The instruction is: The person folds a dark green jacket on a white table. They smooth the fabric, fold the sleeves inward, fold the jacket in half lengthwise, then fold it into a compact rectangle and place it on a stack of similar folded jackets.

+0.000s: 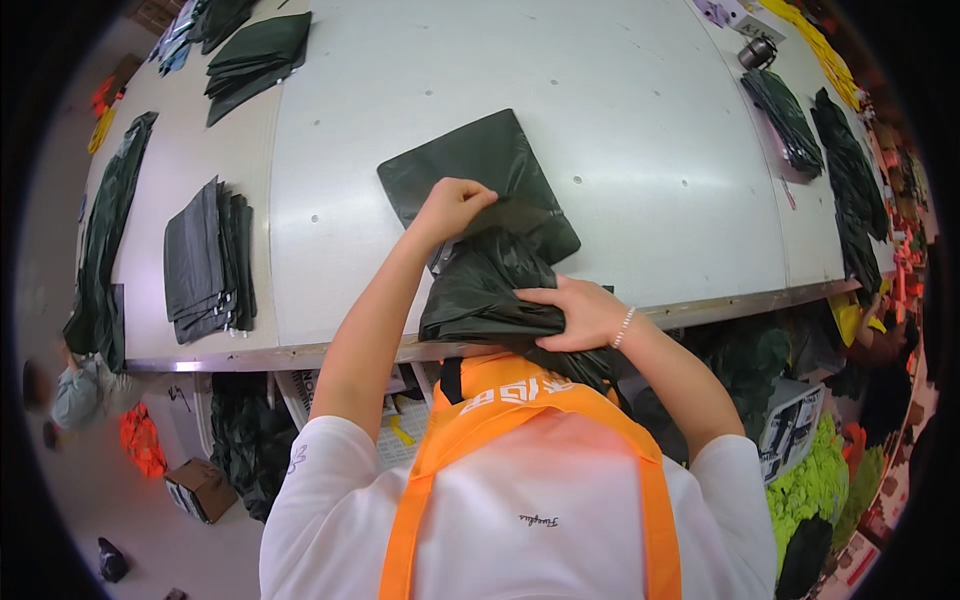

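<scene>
A flat, dark green plastic bag lies askew on the table in front of me. My left hand is closed in a pinch over its near part, where a thin, see-through edge of film shows by the fingers. Between the bag and my body is a bunched, glossy dark green garment, partly over the table's front edge. My right hand grips its right side, thumb on top and the other fingers partly hidden in the folds. The garment's near end touches or overlaps the bag; exactly how is hidden.
Dark flat bags are stacked on the left and far left. Long dark garments hang at the left and right sides. A dark metal cup stands far right. A cardboard box sits on the floor.
</scene>
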Action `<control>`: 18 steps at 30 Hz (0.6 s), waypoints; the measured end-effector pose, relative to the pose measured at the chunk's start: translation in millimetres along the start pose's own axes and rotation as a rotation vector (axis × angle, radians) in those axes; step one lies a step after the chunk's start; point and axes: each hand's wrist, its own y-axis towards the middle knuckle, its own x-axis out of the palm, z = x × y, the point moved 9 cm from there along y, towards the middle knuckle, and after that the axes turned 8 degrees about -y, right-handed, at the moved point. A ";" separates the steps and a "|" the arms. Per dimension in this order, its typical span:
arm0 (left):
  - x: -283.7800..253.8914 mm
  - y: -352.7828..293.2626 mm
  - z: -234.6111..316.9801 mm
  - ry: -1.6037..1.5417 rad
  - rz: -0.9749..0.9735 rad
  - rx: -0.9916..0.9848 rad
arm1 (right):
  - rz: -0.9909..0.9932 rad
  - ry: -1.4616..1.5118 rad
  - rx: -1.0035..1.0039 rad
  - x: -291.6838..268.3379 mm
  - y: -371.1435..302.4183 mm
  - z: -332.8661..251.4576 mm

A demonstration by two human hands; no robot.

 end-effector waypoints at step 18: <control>-35.7 -72.5 -36.6 0.034 0.503 -0.098 | 0.331 -0.133 0.311 -52.2 60.8 52.7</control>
